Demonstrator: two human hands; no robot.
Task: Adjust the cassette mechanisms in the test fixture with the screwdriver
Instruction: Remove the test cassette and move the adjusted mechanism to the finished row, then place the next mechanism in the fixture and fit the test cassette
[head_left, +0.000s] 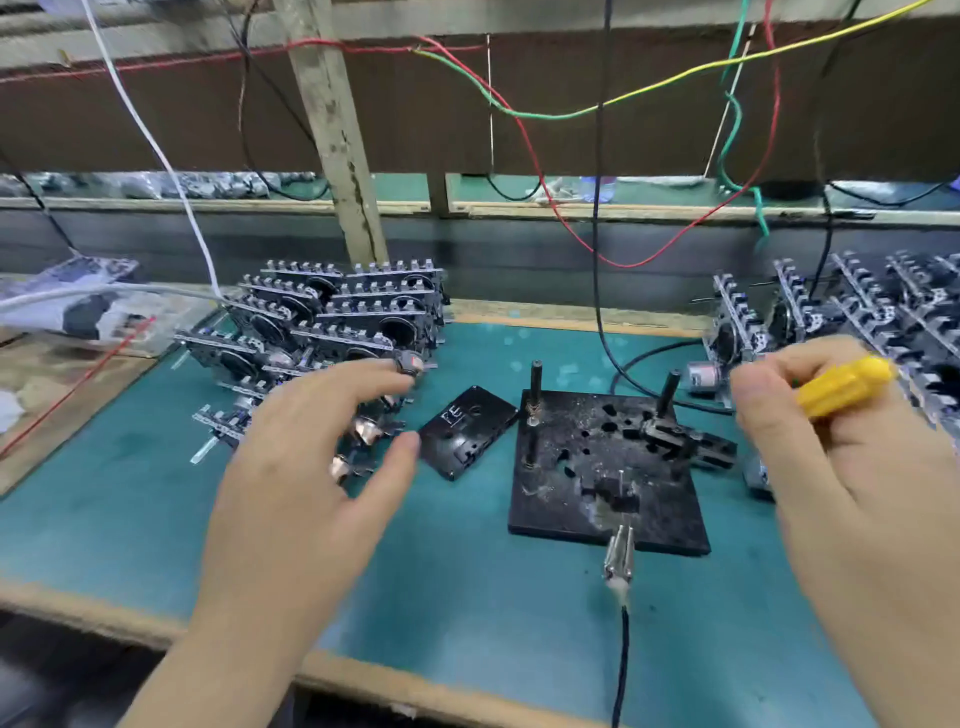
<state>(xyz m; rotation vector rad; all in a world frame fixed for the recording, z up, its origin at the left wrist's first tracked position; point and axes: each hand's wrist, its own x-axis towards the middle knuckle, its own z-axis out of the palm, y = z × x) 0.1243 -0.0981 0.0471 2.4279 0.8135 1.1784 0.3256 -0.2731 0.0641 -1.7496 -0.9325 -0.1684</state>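
The black test fixture (608, 478), a square plate with upright posts, lies on the green mat with no mechanism on it. My right hand (841, 462) hovers to its right and grips the yellow screwdriver handle (844, 387); the blade is hidden. My left hand (311, 447) is spread with relaxed fingers over the near end of a stack of cassette mechanisms (332, 322) at the left, holding nothing. A black cassette (467, 431) lies flat between my left hand and the fixture.
More cassette mechanisms (852, 317) stand in rows at the right. An alligator clip on a black lead (619, 556) lies at the fixture's front edge. Coloured wires (519, 111) hang overhead. A wooden post (337, 130) rises behind the left stack. The bench edge (363, 670) runs along the front.
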